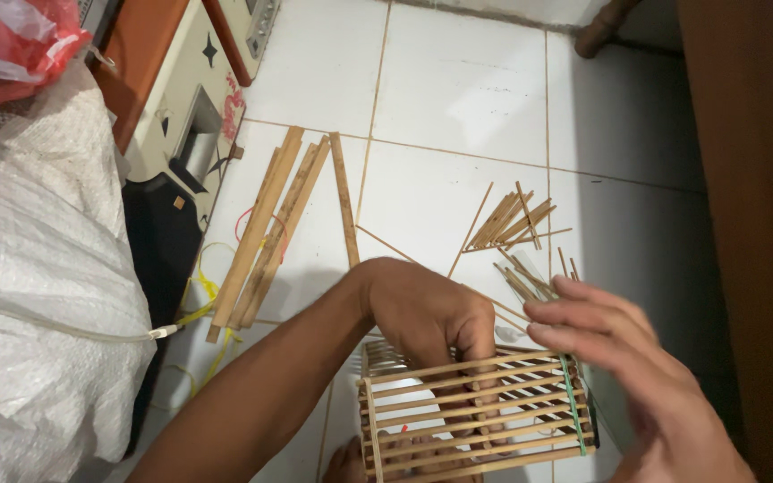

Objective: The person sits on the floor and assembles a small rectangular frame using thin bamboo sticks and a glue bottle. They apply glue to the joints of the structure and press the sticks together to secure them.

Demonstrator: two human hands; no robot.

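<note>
A small cage of thin bamboo slats [422, 420] sits low in the middle of the view, over the white tiled floor. A green rubber band [571, 402] wraps its right end. My left hand [427, 313] reaches down into the cage from above, fingers seen between the slats, gripping it. My right hand [615, 344] rests against the cage's right end by the green band, fingers straight and together. Part of a foot [346, 463] shows under the cage's left corner.
Long flat bamboo strips [266, 233] lie on the floor at left, with a red rubber band and yellow string near them. Short thin sticks [516, 224] are scattered at right. A white woven sack [38, 295] fills the left side. A brown wooden panel [753, 224] stands along the right.
</note>
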